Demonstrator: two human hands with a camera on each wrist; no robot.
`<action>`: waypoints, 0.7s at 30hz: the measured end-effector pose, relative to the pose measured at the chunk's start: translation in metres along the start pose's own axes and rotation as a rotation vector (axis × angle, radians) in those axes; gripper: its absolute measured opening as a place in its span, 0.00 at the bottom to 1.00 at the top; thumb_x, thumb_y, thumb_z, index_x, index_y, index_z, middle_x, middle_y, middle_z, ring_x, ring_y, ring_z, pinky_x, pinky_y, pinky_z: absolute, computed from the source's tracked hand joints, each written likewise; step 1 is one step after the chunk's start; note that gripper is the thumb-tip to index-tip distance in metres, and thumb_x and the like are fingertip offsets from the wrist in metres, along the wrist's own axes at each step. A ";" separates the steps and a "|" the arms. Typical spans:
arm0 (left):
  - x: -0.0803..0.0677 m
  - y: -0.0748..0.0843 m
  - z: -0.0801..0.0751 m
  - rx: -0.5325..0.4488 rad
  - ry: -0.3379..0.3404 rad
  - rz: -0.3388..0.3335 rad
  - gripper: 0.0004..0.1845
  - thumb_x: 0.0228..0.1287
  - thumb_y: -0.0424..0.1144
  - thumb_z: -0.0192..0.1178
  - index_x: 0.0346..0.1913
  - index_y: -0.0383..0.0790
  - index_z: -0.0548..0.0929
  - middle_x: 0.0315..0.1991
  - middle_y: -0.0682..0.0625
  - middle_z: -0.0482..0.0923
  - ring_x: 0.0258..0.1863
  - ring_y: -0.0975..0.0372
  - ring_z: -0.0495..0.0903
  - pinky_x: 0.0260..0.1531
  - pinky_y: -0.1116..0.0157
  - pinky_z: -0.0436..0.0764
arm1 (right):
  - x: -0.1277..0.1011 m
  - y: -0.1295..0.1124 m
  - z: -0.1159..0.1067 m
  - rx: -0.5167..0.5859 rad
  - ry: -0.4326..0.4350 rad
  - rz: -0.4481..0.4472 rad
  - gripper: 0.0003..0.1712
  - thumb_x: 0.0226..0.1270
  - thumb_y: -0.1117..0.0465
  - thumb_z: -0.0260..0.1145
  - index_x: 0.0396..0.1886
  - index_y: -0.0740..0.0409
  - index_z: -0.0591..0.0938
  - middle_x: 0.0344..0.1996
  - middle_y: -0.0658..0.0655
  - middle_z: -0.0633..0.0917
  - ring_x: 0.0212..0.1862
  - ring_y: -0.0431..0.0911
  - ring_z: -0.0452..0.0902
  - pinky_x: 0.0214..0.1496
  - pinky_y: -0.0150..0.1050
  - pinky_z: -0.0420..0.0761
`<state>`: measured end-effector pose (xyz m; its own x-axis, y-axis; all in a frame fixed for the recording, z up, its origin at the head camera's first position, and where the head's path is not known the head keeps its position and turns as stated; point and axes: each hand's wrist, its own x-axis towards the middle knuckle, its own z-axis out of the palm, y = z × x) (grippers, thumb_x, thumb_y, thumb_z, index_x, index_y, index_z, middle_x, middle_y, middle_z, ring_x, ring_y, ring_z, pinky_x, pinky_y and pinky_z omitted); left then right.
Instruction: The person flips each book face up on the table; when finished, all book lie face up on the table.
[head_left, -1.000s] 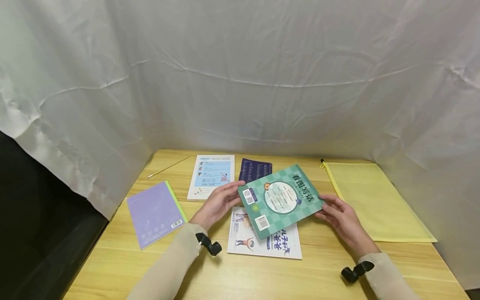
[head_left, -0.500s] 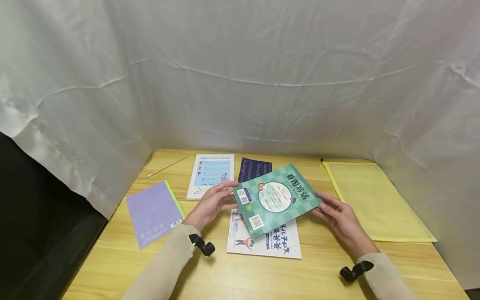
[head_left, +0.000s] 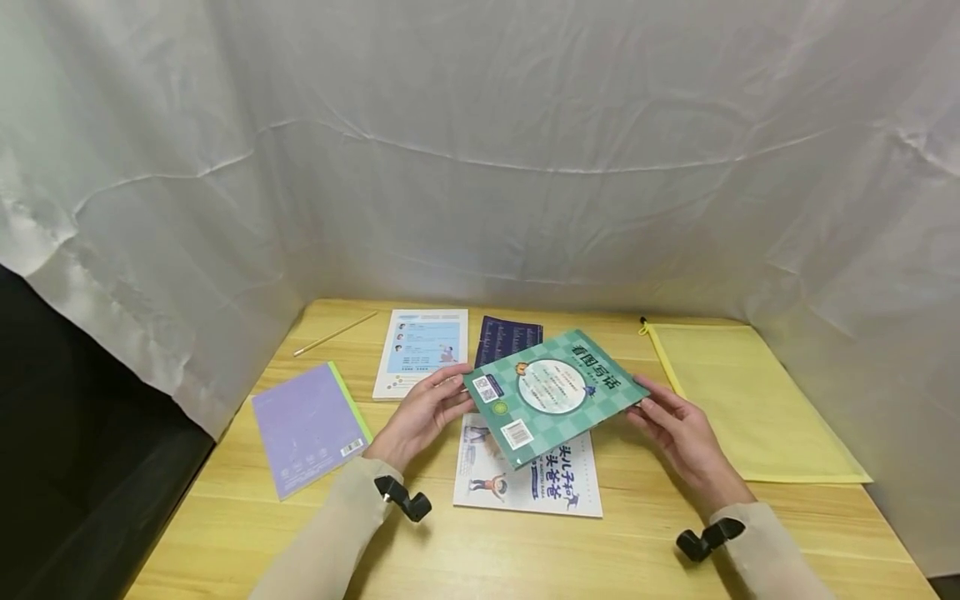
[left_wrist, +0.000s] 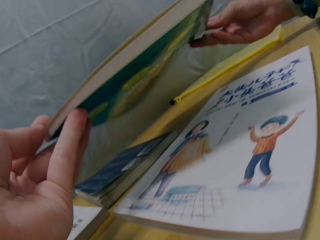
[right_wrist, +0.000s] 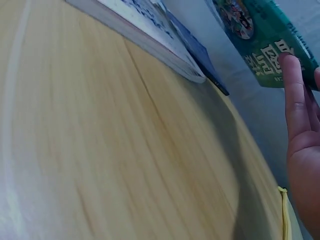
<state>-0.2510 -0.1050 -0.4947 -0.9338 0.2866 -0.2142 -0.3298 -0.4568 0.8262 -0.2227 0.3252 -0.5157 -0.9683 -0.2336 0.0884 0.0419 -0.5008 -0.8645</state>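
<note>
1. Head view: green book (head_left: 553, 392) is held up off the table (head_left: 225, 508), tilted, back cover facing up, right above the white comic book (head_left: 528, 479). Left hand (head_left: 424, 410) grips its left edge, fingers curled round it. Right hand (head_left: 678, 429) has the right edge, fingers fairly straight along it with the thumb on top, so it's pinching the book.
2. Same view, everything else placed off the green book: a dark blue book (head_left: 510, 337) just behind it and partly hidden by it, a white and blue booklet (head_left: 422, 350) behind and to its left, a purple notebook (head_left: 309, 427) well off to the left, a pencil (head_left: 335, 332) near the far left corner, and a yellow zip pouch (head_left: 738, 400) to its right. White cloth (head_left: 480, 150) hangs all around the table.
3. Left wrist view: left hand (left_wrist: 37, 175) up close, fingers (left_wrist: 70, 145) pressed under the green book (left_wrist: 135, 75), thumb on its other side. The comic book (left_wrist: 240, 165) lies flat below it, the blue book (left_wrist: 122, 167) beside that, and the right hand (left_wrist: 245, 20) shows at the far end of the green book.
4. Right wrist view: mostly bare table (right_wrist: 100, 150). Right hand (right_wrist: 302, 150) has its fingers (right_wrist: 292, 85) stretched up against the underside of the green book (right_wrist: 265, 40); can't see the thumb here. The comic book (right_wrist: 145, 35) edge sits below the green book.
</note>
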 end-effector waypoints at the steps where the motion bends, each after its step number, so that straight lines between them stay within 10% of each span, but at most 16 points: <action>1: 0.000 0.000 0.001 -0.001 -0.008 -0.001 0.22 0.86 0.30 0.50 0.77 0.32 0.72 0.52 0.44 0.89 0.50 0.57 0.92 0.59 0.63 0.91 | 0.000 -0.001 0.000 -0.002 0.007 -0.006 0.25 0.86 0.75 0.53 0.72 0.56 0.84 0.59 0.55 0.90 0.56 0.46 0.91 0.63 0.36 0.90; 21: -0.003 0.004 0.016 -0.154 0.047 0.036 0.19 0.85 0.30 0.52 0.72 0.36 0.78 0.48 0.45 0.90 0.44 0.61 0.92 0.52 0.69 0.93 | 0.004 0.004 0.003 -0.323 0.046 -0.210 0.28 0.87 0.71 0.54 0.82 0.67 0.67 0.71 0.42 0.84 0.61 0.38 0.88 0.65 0.39 0.90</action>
<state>-0.2473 -0.0942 -0.4826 -0.9495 0.2300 -0.2134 -0.3104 -0.5905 0.7449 -0.2260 0.3196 -0.5168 -0.9580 -0.1125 0.2636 -0.2305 -0.2441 -0.9419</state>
